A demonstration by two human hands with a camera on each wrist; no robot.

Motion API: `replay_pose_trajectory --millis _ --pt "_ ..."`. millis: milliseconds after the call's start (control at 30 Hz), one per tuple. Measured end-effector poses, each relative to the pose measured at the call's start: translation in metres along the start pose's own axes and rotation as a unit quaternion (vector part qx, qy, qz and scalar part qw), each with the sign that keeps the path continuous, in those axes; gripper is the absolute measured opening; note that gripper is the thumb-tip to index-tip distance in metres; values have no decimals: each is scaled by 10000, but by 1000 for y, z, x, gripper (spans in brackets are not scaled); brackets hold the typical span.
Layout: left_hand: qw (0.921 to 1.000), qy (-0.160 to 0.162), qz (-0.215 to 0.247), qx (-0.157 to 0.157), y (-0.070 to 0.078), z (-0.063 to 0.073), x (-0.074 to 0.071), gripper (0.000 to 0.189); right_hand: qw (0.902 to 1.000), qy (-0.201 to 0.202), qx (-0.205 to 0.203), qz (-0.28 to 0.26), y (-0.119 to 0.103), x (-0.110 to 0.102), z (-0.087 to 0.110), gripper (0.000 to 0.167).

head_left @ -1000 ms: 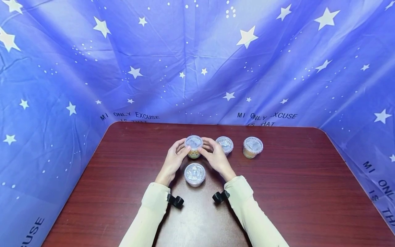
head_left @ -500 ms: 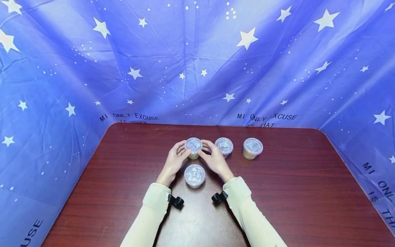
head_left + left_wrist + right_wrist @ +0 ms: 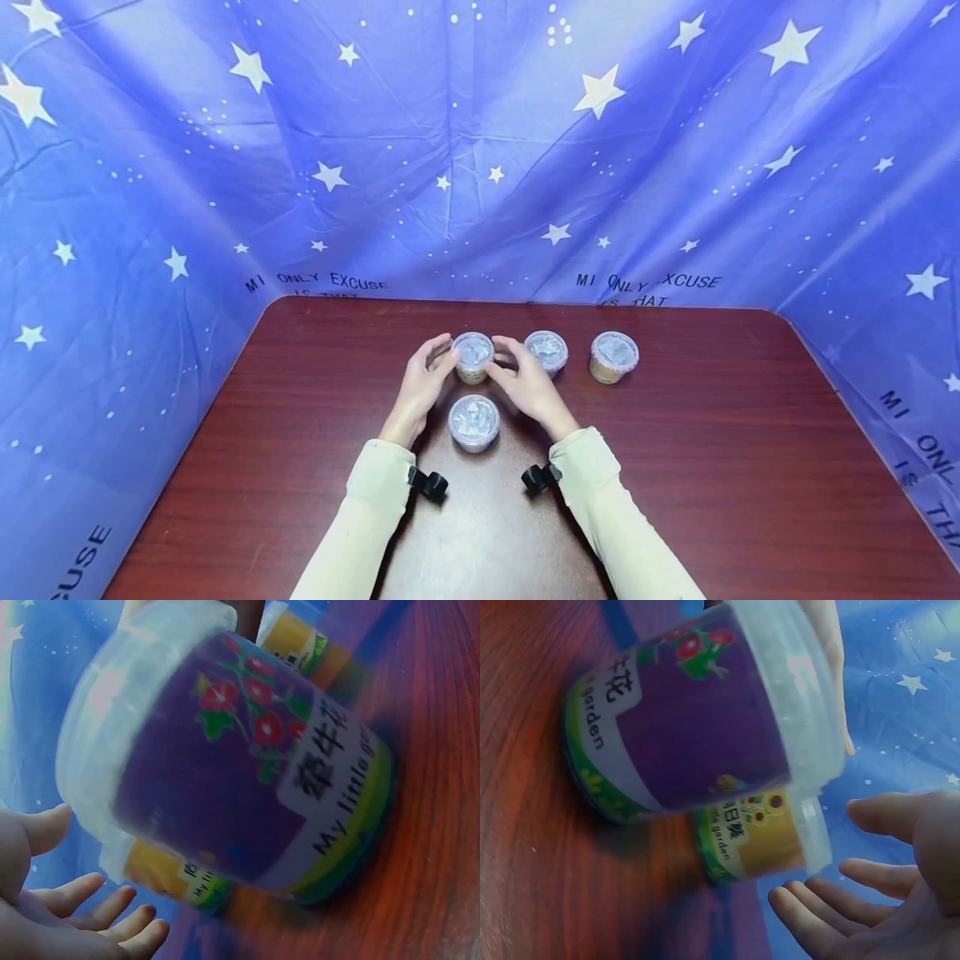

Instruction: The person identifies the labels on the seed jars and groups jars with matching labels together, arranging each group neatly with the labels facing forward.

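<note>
A lidded plastic cup with a yellow sunflower label stands upright between my two hands in the head view. My left hand is at its left side, fingers loosely spread and thumb near the lid's rim. On the other side my right hand has relaxed fingers. In both wrist views gaps show between the fingertips and the cup. Closer to me stands a similar cup with a purple flower label, between my forearms. Its clear lid is on, and it partly hides the yellow cup in the wrist views.
Just right of my right hand is another lidded cup, partly covered by that hand. Farther right stands a lidded cup with an orange label. The dark red wooden table meets a blue star-printed cloth behind and at the sides.
Both hands held the yellow cup between them before; now their fingers have loosened and moved slightly apart from it. The cup's label text no longer faces the head camera clearly. Other cups have stayed put.
</note>
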State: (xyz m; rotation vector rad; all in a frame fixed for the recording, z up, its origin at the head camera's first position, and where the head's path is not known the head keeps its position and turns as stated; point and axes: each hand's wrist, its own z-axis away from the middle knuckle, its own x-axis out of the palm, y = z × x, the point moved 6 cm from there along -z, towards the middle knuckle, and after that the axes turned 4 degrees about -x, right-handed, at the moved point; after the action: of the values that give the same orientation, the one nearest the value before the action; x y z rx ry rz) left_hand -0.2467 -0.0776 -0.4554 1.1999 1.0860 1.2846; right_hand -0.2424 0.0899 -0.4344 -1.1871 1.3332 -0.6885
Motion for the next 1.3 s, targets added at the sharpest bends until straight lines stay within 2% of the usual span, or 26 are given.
replay_pose_trajectory --millis 267,467,600,700,867,1000,1133,1300 --pt "9991 334 26 267 18 5 4 44 9997 27 -192 121 -15 -20 8 46" --pt "9980 405 82 481 37 13 12 42 9983 222 -352 410 -24 -39 18 44" --pt "9974 337 112 633 50 20 23 40 9963 461 -549 466 -28 -53 24 42" --pt "9971 167 166 719 55 24 35 39 9955 611 -603 389 -28 -62 27 42" --pt "9967 -149 302 741 53 29 56 39 9955 696 -606 238 -26 -74 32 42" --pt "9965 -315 313 704 49 30 71 41 9955 747 -475 346 -22 -82 35 43" --pt "9971 -527 292 467 45 30 83 47 9960 766 -303 359 -17 -88 37 45" --pt "9970 -685 169 325 39 28 96 55 9964 740 -210 350 -8 -91 38 47"
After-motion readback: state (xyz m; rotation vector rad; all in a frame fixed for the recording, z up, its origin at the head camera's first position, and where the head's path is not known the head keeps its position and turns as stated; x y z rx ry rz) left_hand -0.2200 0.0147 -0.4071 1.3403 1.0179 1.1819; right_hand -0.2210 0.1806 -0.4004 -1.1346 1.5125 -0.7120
